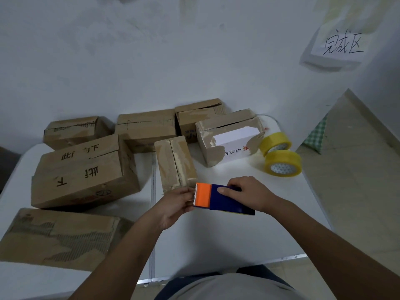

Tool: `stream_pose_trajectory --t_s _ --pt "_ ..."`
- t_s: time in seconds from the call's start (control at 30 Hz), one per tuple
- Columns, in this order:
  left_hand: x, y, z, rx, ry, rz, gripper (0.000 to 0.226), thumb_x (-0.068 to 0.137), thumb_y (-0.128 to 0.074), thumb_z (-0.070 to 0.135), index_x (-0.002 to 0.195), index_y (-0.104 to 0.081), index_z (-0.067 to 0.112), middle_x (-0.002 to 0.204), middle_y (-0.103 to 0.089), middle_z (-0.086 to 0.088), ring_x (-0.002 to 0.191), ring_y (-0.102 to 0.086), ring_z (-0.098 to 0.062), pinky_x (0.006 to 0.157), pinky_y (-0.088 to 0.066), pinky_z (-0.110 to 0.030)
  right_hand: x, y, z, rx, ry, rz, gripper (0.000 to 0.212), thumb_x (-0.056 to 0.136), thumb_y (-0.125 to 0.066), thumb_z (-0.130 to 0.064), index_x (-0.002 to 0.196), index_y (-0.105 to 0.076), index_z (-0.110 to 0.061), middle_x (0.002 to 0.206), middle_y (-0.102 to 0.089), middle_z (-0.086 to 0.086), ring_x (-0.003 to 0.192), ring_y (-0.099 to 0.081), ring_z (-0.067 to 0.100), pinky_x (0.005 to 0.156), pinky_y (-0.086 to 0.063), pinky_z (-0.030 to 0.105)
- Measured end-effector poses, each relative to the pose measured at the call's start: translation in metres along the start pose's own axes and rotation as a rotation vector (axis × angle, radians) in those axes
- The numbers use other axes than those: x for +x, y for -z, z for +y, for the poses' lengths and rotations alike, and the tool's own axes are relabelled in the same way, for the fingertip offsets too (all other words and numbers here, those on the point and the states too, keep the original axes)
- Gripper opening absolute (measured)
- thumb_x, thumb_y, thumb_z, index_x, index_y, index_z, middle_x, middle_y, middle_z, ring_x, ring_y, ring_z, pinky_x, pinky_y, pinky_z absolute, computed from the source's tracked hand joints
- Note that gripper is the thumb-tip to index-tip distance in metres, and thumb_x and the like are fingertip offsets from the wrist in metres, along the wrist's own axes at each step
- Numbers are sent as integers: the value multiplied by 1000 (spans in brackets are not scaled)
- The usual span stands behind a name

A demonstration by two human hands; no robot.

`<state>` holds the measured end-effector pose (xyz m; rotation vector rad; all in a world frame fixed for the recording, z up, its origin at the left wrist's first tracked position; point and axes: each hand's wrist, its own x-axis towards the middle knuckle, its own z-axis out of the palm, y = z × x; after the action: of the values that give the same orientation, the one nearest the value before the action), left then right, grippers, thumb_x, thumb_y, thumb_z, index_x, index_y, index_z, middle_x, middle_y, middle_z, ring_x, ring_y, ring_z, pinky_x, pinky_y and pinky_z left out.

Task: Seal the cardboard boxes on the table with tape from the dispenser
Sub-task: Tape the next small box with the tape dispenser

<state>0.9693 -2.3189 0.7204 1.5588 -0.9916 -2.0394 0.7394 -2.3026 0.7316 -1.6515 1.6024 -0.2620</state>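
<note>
I'd draw the tape end out past the serrated edge before going to the small box just ahead. My right hand has its grip wrapped round the dispenser above the table; my left hand pinches at its orange end, palm up.

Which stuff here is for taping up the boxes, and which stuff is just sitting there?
For the job:
- blue and orange plastic tape dispenser, held by the right hand, left hand at its toothed end
- brown cardboard boxes on the white table

Just lying about:
- two yellow tape rolls
- white paper sign on the wall
- green checked cloth
</note>
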Motion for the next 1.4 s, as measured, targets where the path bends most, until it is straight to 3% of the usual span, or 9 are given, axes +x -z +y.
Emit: stream_pose_trajectory --t_s 0.2,0.53,0.67,0.8,0.93,1.1,1.2,1.27,1.4 --pt "3 -7 -5 132 -81 125 16 103 -52 19 109 -65 13 102 -71 -6 98 -66 -14 72 -52 -19 5 -4 -2 -4 -29 -46 42 92 -48 -59 104 -63 -21 99 -70 -5 80 -64 7 63 -43 15" --pt "11 -6 -11 240 -148 271 17 105 -45 21 101 -61 15 104 -66 -8 101 -63 -19 83 -51 -25 15 4 -12 -85 8 -59 45 91 -48 -61 103 -63 -20 96 -69 -4 79 -63 7 62 -43 17" --pt "13 -4 -10 230 -141 289 22 106 -44 21 108 -62 10 104 -66 -9 100 -62 -20 90 -51 -31 18 8 -14 -92 17 -83 47 91 -48 -61 108 -63 -19 98 -69 -3 82 -64 9 63 -45 17" --pt "15 20 -7 132 -204 399 21 103 -47 15 93 -64 7 86 -62 -11 82 -58 -21 77 -49 -31 16 15 -6 -152 35 -94 48 91 -47 -62 103 -65 -19 95 -70 -2 82 -63 10 65 -45 20" --pt "10 49 -4 158 -182 354 24 102 -49 12 88 -64 0 81 -58 -11 79 -55 -21 92 -52 -40 16 26 4 -207 19 -88 48 91 -48 -61 101 -67 -18 93 -69 0 81 -63 11 66 -44 22" --pt "11 46 -1 172 -163 379 24 97 -61 29 96 -67 6 88 -69 -7 84 -66 -19 83 -55 -31 29 22 5 -308 -11 -26 58 89 -40 -71 97 -67 -21 89 -68 -2 77 -62 10 67 -46 24" --pt "14 42 -5 200 -252 502 18 93 -67 25 90 -66 8 82 -67 -6 80 -64 -18 82 -56 -35 33 20 4 -347 -13 26 63 85 -37 -77 92 -68 -22 83 -67 -3 74 -61 10 70 -50 29" --pt "15 38 -8 199 -297 561 16 93 -67 24 90 -65 8 81 -65 -5 77 -61 -16 73 -52 -29 34 19 3 -368 4 50 63 84 -38 -77 89 -68 -22 80 -66 -3 72 -60 10 70 -50 30" --pt "14 37 -11 194 -338 588 15 93 -66 24 87 -65 10 81 -66 -5 76 -61 -15 70 -47 -26 34 23 2 -377 13 46 63 84 -38 -77 86 -67 -22 77 -64 -3 71 -59 11 67 -47 29"
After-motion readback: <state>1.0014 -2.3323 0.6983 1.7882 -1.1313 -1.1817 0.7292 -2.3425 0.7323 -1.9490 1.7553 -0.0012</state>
